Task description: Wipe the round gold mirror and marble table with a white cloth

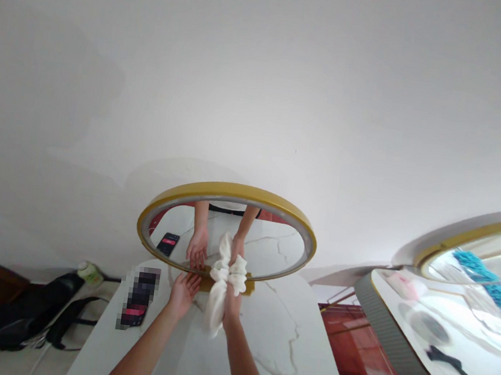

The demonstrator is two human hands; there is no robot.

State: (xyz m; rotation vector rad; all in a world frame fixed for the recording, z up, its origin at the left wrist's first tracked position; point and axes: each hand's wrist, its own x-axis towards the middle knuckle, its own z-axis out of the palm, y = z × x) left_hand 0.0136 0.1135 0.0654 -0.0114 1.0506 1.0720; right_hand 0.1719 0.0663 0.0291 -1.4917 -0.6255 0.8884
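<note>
My right hand (231, 308) grips a fluffy white headband-like piece (215, 308), with a scalloped, bow-like part at its top. The fingers are partly hidden behind the white material. To the left, my left hand (184, 295) is apart from it, palm turned up and fingers spread, with nothing in it. Both hands are just in front of an oval mirror (232, 189) with a gold frame, near its gold base (205, 284). Both hands and the white piece are reflected in the glass.
The mirror stands on a white marble-patterned table (288, 362) against a white wall (264, 79). A phone (140, 299), partly pixelated, lies left. At right, another table (428, 300) carries a black item (448, 361) and a second mirror (434, 252). A black bag (34, 310) and a bottle (90, 274) are at left.
</note>
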